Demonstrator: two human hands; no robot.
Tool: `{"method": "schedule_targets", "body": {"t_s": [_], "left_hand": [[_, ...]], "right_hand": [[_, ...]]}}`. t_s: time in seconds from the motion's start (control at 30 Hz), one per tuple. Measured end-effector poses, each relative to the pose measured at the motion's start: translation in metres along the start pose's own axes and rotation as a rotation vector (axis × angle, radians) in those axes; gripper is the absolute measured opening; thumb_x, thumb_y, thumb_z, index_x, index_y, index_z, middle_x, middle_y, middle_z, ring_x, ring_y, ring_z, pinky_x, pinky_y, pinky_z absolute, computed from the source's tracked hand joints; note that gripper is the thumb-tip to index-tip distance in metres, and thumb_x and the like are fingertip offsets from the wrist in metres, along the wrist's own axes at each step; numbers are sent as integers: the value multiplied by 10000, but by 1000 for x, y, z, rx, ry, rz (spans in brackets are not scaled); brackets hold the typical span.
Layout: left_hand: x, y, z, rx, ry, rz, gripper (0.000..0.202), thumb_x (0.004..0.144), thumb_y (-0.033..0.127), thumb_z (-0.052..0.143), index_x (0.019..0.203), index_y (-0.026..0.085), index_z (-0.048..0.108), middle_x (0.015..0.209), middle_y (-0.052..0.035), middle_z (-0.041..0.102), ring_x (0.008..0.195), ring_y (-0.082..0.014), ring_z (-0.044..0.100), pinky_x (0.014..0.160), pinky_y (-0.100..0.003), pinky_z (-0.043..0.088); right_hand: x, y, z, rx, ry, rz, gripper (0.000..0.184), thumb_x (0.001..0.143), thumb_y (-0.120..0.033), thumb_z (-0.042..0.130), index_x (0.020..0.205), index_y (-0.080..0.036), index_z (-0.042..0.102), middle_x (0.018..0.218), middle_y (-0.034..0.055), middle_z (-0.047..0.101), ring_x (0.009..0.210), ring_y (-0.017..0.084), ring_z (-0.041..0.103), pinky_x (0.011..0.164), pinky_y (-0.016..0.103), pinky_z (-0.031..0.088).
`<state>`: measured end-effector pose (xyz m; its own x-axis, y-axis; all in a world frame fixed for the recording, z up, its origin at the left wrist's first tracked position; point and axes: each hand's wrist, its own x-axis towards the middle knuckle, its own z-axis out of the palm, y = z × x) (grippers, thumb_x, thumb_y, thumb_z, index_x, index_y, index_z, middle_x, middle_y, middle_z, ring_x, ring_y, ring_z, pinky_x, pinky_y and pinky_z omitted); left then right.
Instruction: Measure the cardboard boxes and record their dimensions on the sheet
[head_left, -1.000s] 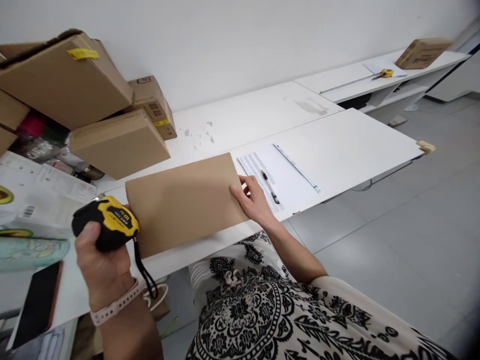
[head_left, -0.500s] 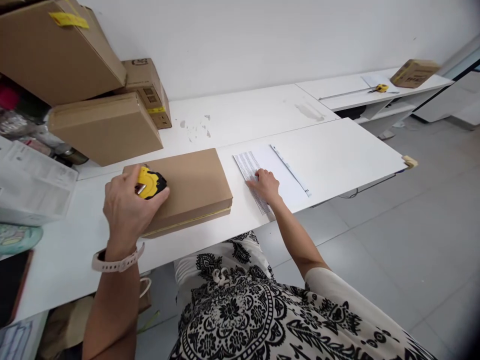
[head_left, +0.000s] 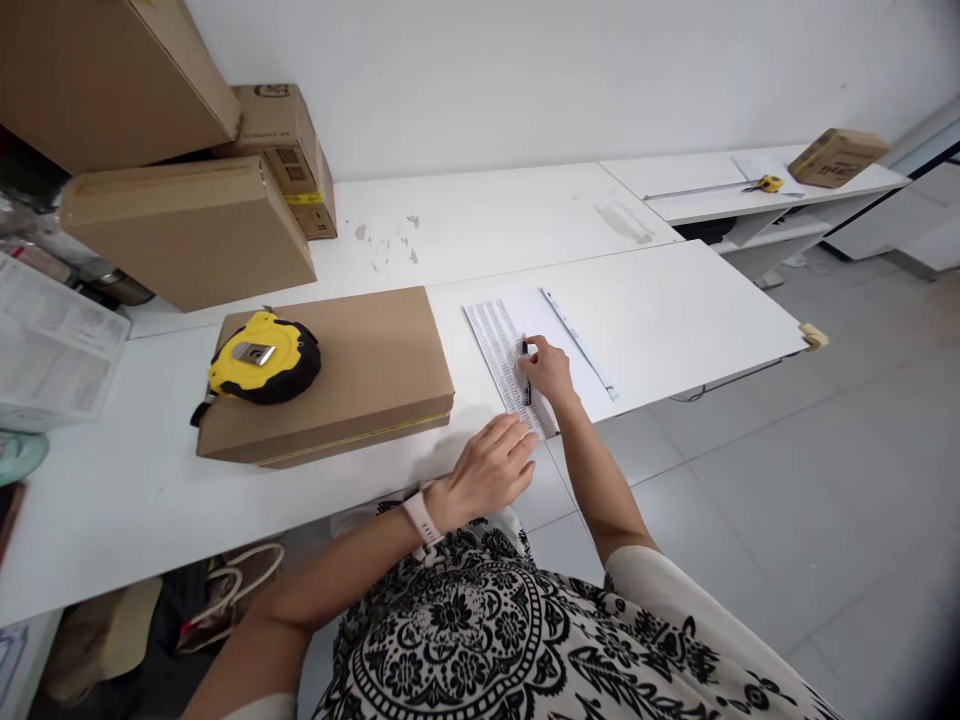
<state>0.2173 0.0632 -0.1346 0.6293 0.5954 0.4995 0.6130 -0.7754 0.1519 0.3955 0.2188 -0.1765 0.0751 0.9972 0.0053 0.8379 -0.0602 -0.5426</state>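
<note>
My right hand pinches a black pen over a sheet of paper with printed columns. My left hand is open, fingers stretched toward the sheet's near edge; whether its fingertips touch the paper I cannot tell. To the left, a yellow and black tape measure lies on top of a flat cardboard box, with nobody's hand on it. A thin pale strip lies slanted along the right side of the papers.
Stacked cardboard boxes stand at the back left, beside a white printed container. The white table runs right toward a shelf unit bearing another tape measure and a small carton. A bag with white handles sits below.
My left hand has let go of the tape measure, leaving it on the box, and moved right to the sheet's near edge. The pen now shows in my right hand.
</note>
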Motion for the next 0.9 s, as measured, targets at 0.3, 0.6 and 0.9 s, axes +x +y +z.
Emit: {"method": "schedule_targets", "body": {"t_s": [0.3,0.6,0.9], "left_hand": [[28,6,71,79,-528,-186,1045,896,699,566,1607,-15,289,1708,-260,203,1596,-452,73,1298,-587,59],[-2,9,64,212,-492,-221,1035,886,637,633,1628,18,262,1707,-255,203,1569,-507,143,1279,-665,18],[-23,14,62,226,-335,-398,805,952,530,588,1580,71,382,1646,-272,366,1512,-486,343,1222,-634,285]], "right_hand": [[1,25,-31,-145,-132,-296,486,901,-79,403,1231,-172,748,935,96,709,803,207,638,758,311,469],[15,16,-46,-626,-261,-716,285,896,11,425,954,-126,668,911,159,700,833,252,594,741,347,407],[-21,12,-25,604,98,-178,160,921,-400,495,957,-244,507,700,-13,555,612,173,528,643,334,475]]}}
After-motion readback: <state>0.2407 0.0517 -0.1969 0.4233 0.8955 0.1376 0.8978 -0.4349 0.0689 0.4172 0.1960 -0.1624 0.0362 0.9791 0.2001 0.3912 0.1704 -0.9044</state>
